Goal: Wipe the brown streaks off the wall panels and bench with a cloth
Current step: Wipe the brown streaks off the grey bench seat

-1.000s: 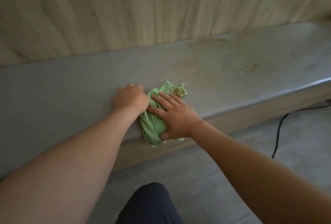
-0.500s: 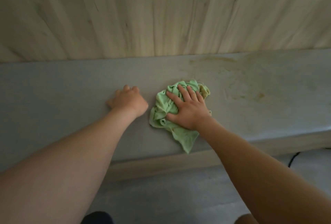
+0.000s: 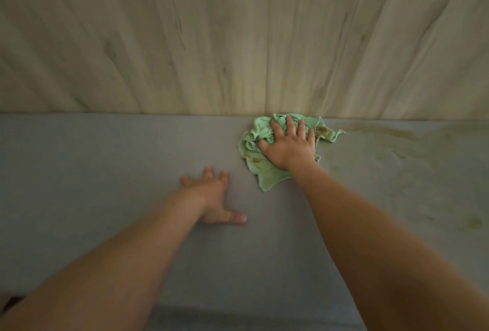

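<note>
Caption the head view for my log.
Right hand presses stained green cloth on grey bench by wall panels; left hand rests flat; brown streaks nearby.

My mint-green cloth [image 3: 267, 179] blotched with brown, my plain grey bench [image 3: 105, 158] smeared with yellow-brown streaks [image 3: 383, 132], pale beige wood-grain wall panels [image 3: 211, 39]

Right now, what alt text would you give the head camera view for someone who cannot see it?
A person's right hand presses a crumpled green cloth on a grey bench, close against pale wood wall panels. Brown streaks mark the bench to the cloth's right. The left hand rests flat on the bench, fingers spread.
</note>
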The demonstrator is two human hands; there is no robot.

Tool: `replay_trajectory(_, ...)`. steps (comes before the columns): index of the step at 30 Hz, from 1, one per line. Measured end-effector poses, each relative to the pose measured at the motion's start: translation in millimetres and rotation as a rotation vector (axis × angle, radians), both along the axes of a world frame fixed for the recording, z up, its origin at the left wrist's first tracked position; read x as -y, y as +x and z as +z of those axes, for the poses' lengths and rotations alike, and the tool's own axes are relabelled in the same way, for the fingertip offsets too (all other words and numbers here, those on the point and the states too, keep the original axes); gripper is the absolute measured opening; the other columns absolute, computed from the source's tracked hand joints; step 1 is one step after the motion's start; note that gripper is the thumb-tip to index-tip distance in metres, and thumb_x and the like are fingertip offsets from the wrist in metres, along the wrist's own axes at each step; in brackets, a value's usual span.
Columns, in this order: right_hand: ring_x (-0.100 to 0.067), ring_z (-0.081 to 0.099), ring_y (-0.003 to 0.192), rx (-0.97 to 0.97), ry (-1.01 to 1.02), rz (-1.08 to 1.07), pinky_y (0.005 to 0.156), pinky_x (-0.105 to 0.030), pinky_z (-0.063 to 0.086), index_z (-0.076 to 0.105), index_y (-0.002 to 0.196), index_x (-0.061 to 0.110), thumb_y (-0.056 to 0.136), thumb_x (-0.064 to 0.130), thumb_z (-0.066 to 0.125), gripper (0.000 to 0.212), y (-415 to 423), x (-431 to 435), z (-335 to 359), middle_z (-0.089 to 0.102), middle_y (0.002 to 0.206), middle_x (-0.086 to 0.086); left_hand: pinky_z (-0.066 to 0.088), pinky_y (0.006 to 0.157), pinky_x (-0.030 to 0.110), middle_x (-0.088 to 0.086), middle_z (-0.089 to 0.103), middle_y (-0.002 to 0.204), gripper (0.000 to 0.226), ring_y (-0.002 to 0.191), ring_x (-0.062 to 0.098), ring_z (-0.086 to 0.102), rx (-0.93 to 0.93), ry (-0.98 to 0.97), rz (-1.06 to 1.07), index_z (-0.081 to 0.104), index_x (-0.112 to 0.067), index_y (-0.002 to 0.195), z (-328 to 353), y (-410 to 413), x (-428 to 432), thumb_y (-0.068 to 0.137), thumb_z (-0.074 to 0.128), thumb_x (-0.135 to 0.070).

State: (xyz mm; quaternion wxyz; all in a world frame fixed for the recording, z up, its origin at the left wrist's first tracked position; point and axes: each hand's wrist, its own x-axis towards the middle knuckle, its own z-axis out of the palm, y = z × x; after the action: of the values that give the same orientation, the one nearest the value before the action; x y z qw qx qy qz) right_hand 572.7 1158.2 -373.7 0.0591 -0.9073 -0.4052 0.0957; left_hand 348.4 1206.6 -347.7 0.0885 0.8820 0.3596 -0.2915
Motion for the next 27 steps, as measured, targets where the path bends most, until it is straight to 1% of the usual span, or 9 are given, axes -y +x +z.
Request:
replay_trajectory(3,-0.046,-0.010,0.156,0.031,-0.039,-0.114,0.122,-0.065,-0.008,0.006,0.166,0.029,0.096,0.068,0.019,0.082,-17,-28,0,-0.007,0.173,-0.014,0.015,0.117,0.073,0.015,-0.017,0.170,0.161,0.155,0.049,-0.003,0.064,-0.029,0.085,-0.016,-0.029,0.161,-24,0,-5,0.031,0.042,-0.104)
replay_trajectory(6,-0.056,-0.009,0.153,0.044,-0.056,-0.156,0.120,-0.070,-0.008,0.005,0.166,0.024,0.097,0.065,0.019,0.082,-46,-54,3,-0.006,0.170,-0.025,0.014,0.114,0.077,0.014,-0.016,0.170,0.165,0.157,0.044,-0.009,0.086,-0.022,0.103,-0.015,-0.028,0.160,-35,0,-8,0.024,0.041,-0.102)
replay_trajectory(8,-0.053,-0.009,0.154,0.060,-0.035,0.030,0.120,-0.069,-0.007,0.007,0.166,0.031,0.096,0.067,0.021,0.079,-59,-69,3,-0.004,0.171,-0.021,0.016,0.114,0.076,0.013,-0.014,0.171,0.164,0.157,0.042,-0.007,0.093,0.000,0.109,-0.013,-0.028,0.161,-37,2,-9,0.025,0.043,-0.102)
replay_trajectory(11,-0.035,-0.002,0.159,0.059,0.023,0.398,0.126,-0.059,-0.003,0.015,0.162,0.047,0.097,0.068,0.024,0.070,-61,-75,3,0.006,0.174,-0.004,0.023,0.112,0.074,0.009,-0.012,0.170,0.161,0.157,0.042,0.000,0.100,0.025,0.106,-0.005,-0.029,0.161,-37,2,-10,0.027,0.046,-0.102)
replay_trajectory(13,-0.027,0.003,0.159,0.058,0.052,0.436,0.127,-0.052,-0.001,0.020,0.160,0.051,0.096,0.070,0.027,0.067,-45,-67,5,0.011,0.173,0.002,0.022,0.113,0.074,0.009,-0.016,0.170,0.162,0.156,0.045,0.000,0.094,0.010,0.120,-0.008,-0.031,0.161,-34,2,-9,0.026,0.046,-0.102)
replay_trajectory(17,-0.023,0.014,0.157,0.080,0.058,0.266,0.127,-0.049,0.008,0.024,0.157,0.054,0.092,0.077,0.025,0.069,4,-30,3,0.018,0.171,0.006,0.016,0.115,0.074,0.012,-0.018,0.170,0.164,0.155,0.049,-0.002,0.077,-0.024,0.166,-0.010,-0.032,0.162,-24,4,-4,0.025,0.048,-0.101)
replay_trajectory(21,-0.030,0.018,0.155,0.113,0.030,-0.032,0.125,-0.052,0.013,0.026,0.157,0.050,0.087,0.080,0.022,0.076,41,16,2,0.023,0.169,-0.001,0.016,0.111,0.082,0.001,-0.021,0.170,0.138,0.151,0.057,-0.009,0.120,-0.071,0.227,-0.007,-0.035,0.162,-9,0,11,0.062,0.075,-0.083)
replay_trajectory(25,-0.046,-0.001,0.157,0.044,-0.047,-0.340,0.122,-0.067,-0.002,0.019,0.163,0.037,0.091,0.073,0.018,0.080,21,-4,4,0.006,0.173,-0.014,0.016,0.107,0.085,-0.004,-0.022,0.170,0.133,0.152,0.054,-0.013,0.135,-0.086,0.266,-0.005,-0.036,0.163,0,2,19,0.068,0.079,-0.075)
replay_trajectory(27,-0.052,-0.007,0.155,0.027,-0.075,-0.283,0.119,-0.071,-0.004,0.013,0.165,0.029,0.092,0.074,0.019,0.086,-9,-29,5,0.000,0.172,-0.020,0.016,0.106,0.086,-0.004,-0.022,0.170,0.133,0.151,0.055,-0.013,0.144,-0.079,0.268,-0.004,-0.035,0.163,-1,3,19,0.068,0.080,-0.074)
